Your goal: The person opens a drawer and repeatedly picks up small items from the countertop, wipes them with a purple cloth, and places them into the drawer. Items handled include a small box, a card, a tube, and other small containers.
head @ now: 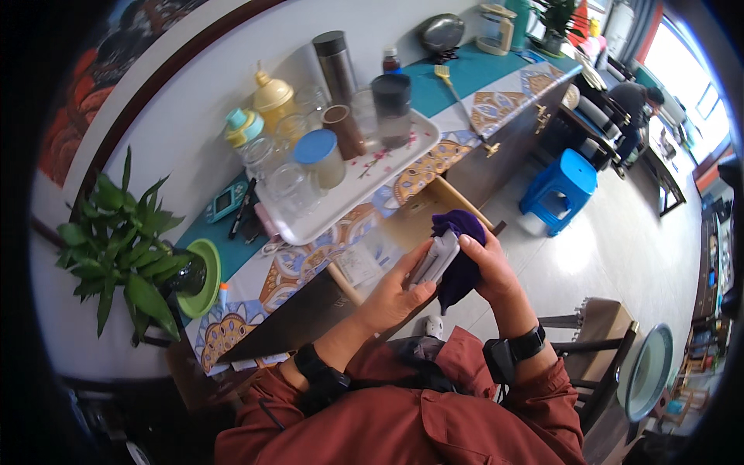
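My left hand (401, 290) grips a small white box-like object (437, 256) by its near side. Around a dark purple cloth (462, 276) closes my right hand (491, 264), its thumb pressing on the white object's far edge. The cloth hangs down beside and behind the object. What exactly the white object is I cannot tell. Both hands are above an open wooden drawer (450, 195) in the sideboard; papers and a clear plastic bag (363, 264) show inside it.
On the sideboard, a white tray (372, 186) carries glasses, cups and a blue-lidded jar (318, 160). A potted plant (131, 250) stands left, a fly swatter (459, 99) lies farther right. On the floor are a blue plastic stool (561, 192) and a chair (604, 372). A person (630, 113) sits beyond.
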Available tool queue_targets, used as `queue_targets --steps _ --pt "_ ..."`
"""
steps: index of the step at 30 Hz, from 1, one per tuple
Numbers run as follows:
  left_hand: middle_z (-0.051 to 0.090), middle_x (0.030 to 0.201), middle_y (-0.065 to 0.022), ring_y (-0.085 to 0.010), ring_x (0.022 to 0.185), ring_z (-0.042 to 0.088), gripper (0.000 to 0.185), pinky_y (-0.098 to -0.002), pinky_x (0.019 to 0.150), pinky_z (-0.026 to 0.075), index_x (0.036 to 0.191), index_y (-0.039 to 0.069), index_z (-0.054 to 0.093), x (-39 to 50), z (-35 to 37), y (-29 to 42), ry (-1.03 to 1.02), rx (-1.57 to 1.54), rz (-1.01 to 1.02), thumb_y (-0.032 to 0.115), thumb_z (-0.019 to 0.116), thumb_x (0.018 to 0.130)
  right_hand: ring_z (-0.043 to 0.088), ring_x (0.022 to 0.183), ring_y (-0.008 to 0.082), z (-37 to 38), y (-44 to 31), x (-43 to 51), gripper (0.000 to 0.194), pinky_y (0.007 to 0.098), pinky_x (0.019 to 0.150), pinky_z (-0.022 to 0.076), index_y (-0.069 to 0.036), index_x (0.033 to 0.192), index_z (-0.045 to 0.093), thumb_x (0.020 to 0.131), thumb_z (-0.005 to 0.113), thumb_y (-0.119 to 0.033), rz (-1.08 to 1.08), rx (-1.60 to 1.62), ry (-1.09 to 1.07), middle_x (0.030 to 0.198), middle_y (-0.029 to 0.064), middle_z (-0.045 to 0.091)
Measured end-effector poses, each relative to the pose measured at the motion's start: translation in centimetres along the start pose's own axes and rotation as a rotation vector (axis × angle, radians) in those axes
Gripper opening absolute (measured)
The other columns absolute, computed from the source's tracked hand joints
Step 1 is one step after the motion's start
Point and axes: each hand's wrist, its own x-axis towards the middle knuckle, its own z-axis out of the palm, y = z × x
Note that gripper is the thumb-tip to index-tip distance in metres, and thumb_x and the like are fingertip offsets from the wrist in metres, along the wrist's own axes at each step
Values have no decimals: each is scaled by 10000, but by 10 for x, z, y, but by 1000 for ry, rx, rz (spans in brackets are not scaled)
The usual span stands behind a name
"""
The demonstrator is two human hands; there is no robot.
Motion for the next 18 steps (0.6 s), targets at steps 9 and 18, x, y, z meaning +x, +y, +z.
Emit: queue_targets --steps 9,18 --pt "424 1322 -168 -292 1230 419 635 -369 1050 315 1417 39 339 -23 -28 0 118 444 335 204 614 869 566 1049 186 35 -11 6 586 317 934 462 -6 1313 444 744 580 -33 175 187 -166 1176 87 567" --pt "452 1292 -109 -213 1156 465 660 -307 1002 359 1405 46 375 -41 -38 1 287 563 397 218 673 841 574 1040 205 53 -17 9 616 322 929 468 2 1288 462 675 517 31 204 45 -191 1148 93 580"
